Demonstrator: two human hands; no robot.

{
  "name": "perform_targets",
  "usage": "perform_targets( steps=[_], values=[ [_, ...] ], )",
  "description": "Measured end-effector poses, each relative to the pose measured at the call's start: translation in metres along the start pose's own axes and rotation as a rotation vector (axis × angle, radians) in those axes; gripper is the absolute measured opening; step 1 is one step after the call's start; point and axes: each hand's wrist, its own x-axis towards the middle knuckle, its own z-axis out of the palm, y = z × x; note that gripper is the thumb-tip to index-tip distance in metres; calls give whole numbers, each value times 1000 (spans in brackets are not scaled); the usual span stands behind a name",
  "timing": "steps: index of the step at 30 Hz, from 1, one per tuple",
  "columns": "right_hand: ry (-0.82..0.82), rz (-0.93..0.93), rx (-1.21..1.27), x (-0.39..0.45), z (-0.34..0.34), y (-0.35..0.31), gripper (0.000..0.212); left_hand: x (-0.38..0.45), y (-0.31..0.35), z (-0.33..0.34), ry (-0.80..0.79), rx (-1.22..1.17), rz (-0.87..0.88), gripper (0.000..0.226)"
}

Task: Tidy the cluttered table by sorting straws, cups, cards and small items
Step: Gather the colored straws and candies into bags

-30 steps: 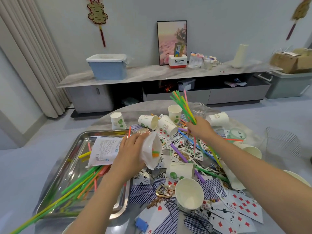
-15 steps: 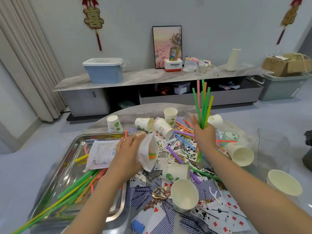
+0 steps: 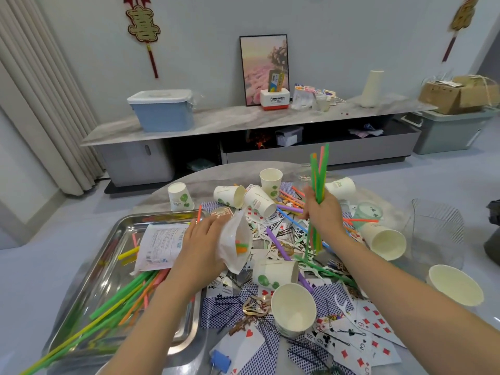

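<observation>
Right hand (image 3: 322, 212) fingers clenched round an upright straw bundle (image 3: 318, 174), left hand (image 3: 201, 246) gripping a white bag (image 3: 234, 239) with straw ends peeking out, so best square the tips and feed them in together, though the bag's depth stays hidden.

Both forearms are bare to the frame edge, with no sleeves, rings or watch on left hand (image 3: 201, 247) or right hand (image 3: 323, 215).

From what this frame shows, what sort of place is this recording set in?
Most likely a home living room: a long low media cabinet stands against the wall, a framed picture leans on it, red hanging ornaments decorate the wall, and a floor-length curtain hangs at the left.
</observation>
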Motion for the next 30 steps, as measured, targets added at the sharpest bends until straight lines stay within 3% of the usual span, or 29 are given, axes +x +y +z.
perform_targets(
  steps=[4, 9, 12, 17, 19, 23, 25, 30],
  values=[
    [34, -79, 15, 1, -9, -7, 44, 0, 2, -1, -5, -2, 3, 88],
    [-48, 46, -33, -11, -10, 26, 27, -1, 4, -2, -5, -8, 14, 86],
    [-70, 102, -58, -9, -9, 36, 28, 1, 1, 0, -1, 5, 26, 87],
    [-106, 1, -147, -4, -9, 19, 20, 1, -1, 4, 0, 22, 44, 86],
    [-151, 12, -287, 2, -9, 15, 20, 1, -3, 5, 14, 22, 53, 85],
    [-542, 183, -875, 4, -17, 15, 18, 0, -4, 6, 18, 26, 61, 84],
    [-643, 197, -1111, -4, -21, 20, 23, 0, -3, 5, 18, 29, 65, 84],
    [-692, 282, -1228, -15, -26, 43, 23, -1, 1, 5, 15, 28, 64, 83]
  ],
)
